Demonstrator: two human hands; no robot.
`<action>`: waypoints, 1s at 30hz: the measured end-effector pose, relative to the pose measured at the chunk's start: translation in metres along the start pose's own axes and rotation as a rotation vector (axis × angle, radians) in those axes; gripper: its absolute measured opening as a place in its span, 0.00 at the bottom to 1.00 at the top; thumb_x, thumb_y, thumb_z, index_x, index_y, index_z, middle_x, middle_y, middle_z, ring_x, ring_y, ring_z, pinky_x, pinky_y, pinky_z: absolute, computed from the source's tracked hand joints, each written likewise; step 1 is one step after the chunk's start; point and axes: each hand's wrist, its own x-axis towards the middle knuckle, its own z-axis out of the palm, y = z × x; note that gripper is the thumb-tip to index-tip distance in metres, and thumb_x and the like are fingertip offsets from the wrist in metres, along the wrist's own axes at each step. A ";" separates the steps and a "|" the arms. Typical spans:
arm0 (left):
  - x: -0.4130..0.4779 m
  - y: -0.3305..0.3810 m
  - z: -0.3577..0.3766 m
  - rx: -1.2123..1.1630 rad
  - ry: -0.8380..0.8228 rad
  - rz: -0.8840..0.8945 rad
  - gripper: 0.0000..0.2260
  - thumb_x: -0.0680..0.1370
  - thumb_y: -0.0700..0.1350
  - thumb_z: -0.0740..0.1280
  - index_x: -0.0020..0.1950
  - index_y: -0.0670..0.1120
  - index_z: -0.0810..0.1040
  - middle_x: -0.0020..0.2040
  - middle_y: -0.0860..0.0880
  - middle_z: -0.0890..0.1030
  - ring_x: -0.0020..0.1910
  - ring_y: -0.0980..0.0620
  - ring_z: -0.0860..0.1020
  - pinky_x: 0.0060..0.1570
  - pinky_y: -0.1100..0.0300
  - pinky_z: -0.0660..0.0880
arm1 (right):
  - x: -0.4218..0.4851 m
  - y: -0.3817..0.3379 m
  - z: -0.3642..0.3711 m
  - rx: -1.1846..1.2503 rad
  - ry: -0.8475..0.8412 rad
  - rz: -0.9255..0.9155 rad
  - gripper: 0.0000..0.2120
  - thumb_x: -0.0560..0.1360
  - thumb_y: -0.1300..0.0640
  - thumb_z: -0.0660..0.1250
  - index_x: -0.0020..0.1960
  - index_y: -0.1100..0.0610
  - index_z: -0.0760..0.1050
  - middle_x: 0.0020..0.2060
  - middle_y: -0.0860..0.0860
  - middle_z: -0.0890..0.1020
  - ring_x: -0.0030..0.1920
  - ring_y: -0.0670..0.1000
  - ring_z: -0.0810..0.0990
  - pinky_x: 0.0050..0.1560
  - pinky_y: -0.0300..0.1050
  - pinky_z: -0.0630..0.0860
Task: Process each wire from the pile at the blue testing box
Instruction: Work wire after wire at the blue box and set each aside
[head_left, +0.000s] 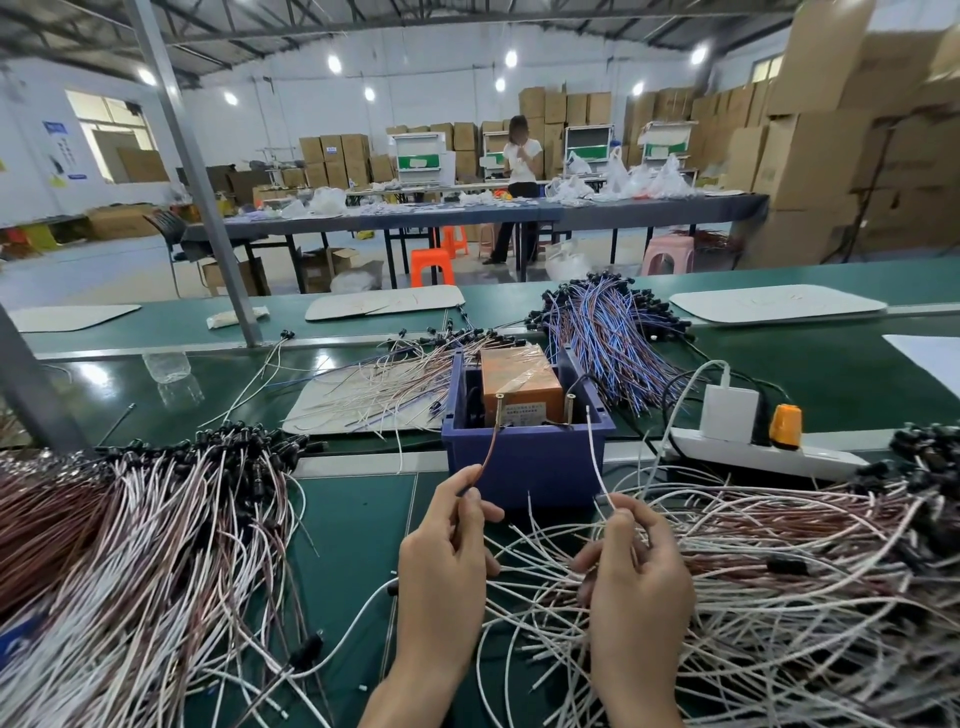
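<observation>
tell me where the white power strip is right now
In the head view, the white power strip lies on the green bench right of the blue testing box, behind the right-hand wire pile.

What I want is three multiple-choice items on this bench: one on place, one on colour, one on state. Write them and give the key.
1. Where does the power strip lie from the blue testing box?
A) to its left
B) to its right
C) inside it

2. What colour is the wire pinched in the left hand?
A) green
B) yellow
C) brown

3. The right hand is:
A) open and flat
B) pinching a white wire
C) gripping a bottle

Key:
1 B, the strip sits beyond the box's right wall.
2 C, the brown wire rises from the fingers toward the box.
3 B, thumb and finger close on the wire.
</observation>
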 end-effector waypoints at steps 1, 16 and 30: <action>0.000 0.000 0.000 -0.002 0.000 0.000 0.11 0.84 0.49 0.59 0.62 0.64 0.74 0.45 0.58 0.83 0.29 0.53 0.80 0.31 0.64 0.77 | 0.000 0.000 0.001 -0.007 -0.010 0.000 0.07 0.81 0.50 0.60 0.53 0.41 0.76 0.29 0.51 0.83 0.22 0.46 0.75 0.23 0.37 0.72; -0.001 0.003 -0.001 0.006 -0.008 0.000 0.12 0.84 0.49 0.59 0.64 0.61 0.75 0.44 0.59 0.83 0.29 0.53 0.80 0.32 0.66 0.76 | -0.004 0.000 0.002 -0.048 -0.069 -0.043 0.08 0.81 0.48 0.60 0.53 0.40 0.78 0.28 0.51 0.82 0.23 0.45 0.75 0.24 0.37 0.72; -0.003 0.003 0.000 0.000 -0.020 0.004 0.12 0.84 0.50 0.59 0.66 0.58 0.76 0.45 0.58 0.83 0.30 0.54 0.80 0.31 0.69 0.74 | -0.004 -0.002 0.003 -0.038 -0.121 -0.078 0.09 0.80 0.45 0.60 0.53 0.37 0.79 0.27 0.51 0.82 0.23 0.45 0.75 0.25 0.40 0.73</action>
